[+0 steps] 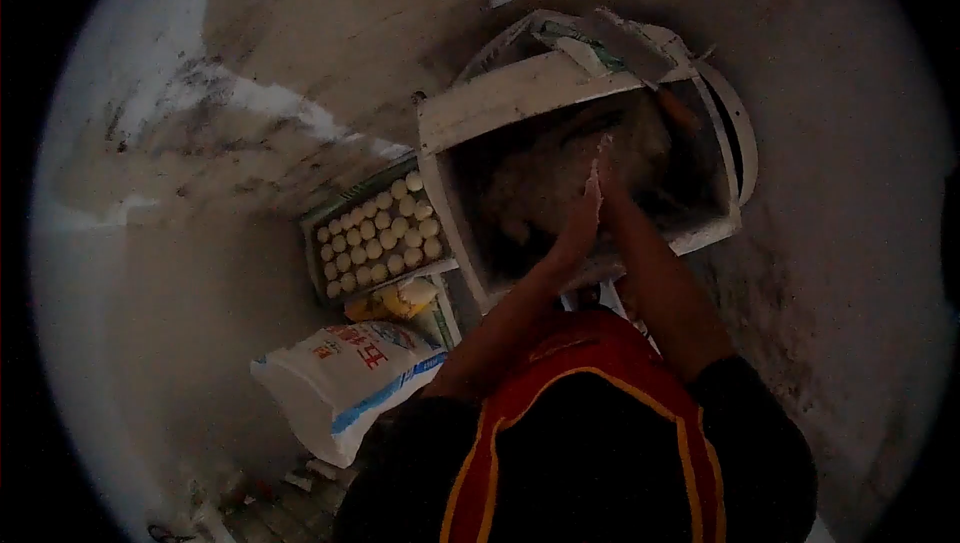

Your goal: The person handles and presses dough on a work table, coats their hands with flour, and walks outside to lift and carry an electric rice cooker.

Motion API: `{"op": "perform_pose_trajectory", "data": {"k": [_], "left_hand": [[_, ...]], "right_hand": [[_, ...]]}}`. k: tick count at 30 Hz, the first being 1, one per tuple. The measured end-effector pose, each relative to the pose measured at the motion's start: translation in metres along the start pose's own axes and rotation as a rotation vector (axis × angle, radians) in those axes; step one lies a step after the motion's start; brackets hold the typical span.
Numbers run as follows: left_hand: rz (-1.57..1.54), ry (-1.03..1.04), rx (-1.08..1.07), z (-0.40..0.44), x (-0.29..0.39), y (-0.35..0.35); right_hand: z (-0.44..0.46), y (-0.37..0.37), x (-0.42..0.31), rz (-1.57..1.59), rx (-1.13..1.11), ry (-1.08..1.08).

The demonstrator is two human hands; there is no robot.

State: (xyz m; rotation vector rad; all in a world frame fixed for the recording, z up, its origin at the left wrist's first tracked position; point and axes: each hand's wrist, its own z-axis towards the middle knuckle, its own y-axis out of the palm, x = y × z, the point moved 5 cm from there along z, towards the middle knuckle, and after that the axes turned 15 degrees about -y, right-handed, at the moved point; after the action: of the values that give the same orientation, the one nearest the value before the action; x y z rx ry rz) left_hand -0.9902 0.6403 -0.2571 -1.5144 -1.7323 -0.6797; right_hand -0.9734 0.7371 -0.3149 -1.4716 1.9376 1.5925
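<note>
My left hand [580,223] and my right hand [614,193] reach out over a pale, open-topped box [495,98], nearly palm to palm. Both seem to have their fingers stretched forward, seen edge-on, and a whitish coating or strip shows along the line between them. Whether anything small lies between the palms is too dark to make out. Beneath the hands, a brownish, lumpy mass [525,183] fills part of the box's dark inside. Left of the box, a shallow tray [318,255] carries several rows of round, whitish balls.
A white printed sack with a blue band [330,378] stands at the lower left, with a yellow-and-white bag [395,300] behind it. Folded flaps [640,48] rise at the box's far side. The floor has pale patches [270,98]. A red apron [600,343] covers my front.
</note>
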Motion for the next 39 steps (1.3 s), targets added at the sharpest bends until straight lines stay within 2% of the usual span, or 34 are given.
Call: {"op": "perform_pose_trajectory", "data": {"k": [5, 7, 9, 12, 16, 19, 22, 25, 27, 29, 31, 34, 37, 39], "left_hand": [[-0.219, 0.071, 0.073, 0.036, -0.009, -0.015], [-0.37, 0.072, 0.062, 0.055, -0.013, -0.024], [-0.649, -0.003, -0.042, 0.068, -0.02, -0.031], [-1.126, -0.095, -0.278, 0.064, -0.021, -0.038], [-1.478, -0.003, -0.903, 0.061, -0.012, -0.029], [-1.47, 0.032, -1.12, 0.061, -0.016, -0.023], [-1.22, 0.068, -1.091, 0.057, -0.03, -0.03], [-1.277, -0.338, -0.306, 0.051, -0.021, -0.038], [-0.655, -0.01, -0.149, 0.117, -0.088, -0.04], [-0.215, 0.152, -0.039, 0.131, -0.098, -0.035], [0.028, 0.172, 0.03, 0.133, -0.093, -0.026], [0.394, 0.187, 0.157, 0.11, -0.066, -0.02], [-0.586, -0.3, 0.245, 0.068, -0.011, -0.01], [-0.374, -0.085, 0.345, 0.082, -0.014, -0.022]], "right_hand": [[-0.034, 0.02, 0.009, -0.028, 0.072, -0.074], [-0.045, 0.026, 0.011, -0.089, 0.025, -0.097], [-0.055, 0.036, 0.01, -0.263, -0.127, -0.264], [-0.071, 0.054, 0.011, -0.573, -0.247, -0.534], [-0.041, 0.05, 0.018, -1.225, -0.034, -0.28], [-0.007, 0.024, 0.01, -1.133, -0.061, -0.306], [0.023, -0.015, -0.001, -0.818, -0.066, -0.255], [0.039, -0.033, -0.007, -0.454, -0.032, -0.13], [0.036, -0.029, -0.011, -0.244, -0.02, -0.088], [0.024, -0.018, -0.007, -0.089, 0.0, -0.109], [0.011, -0.005, -0.002, 0.001, 0.033, -0.165], [-0.001, -0.002, 0.007, 0.1, 0.153, -0.118], [-0.028, 0.011, -0.002, 0.211, 0.289, -0.004], [-0.054, 0.035, -0.021, 0.242, 0.389, 0.075]]}}
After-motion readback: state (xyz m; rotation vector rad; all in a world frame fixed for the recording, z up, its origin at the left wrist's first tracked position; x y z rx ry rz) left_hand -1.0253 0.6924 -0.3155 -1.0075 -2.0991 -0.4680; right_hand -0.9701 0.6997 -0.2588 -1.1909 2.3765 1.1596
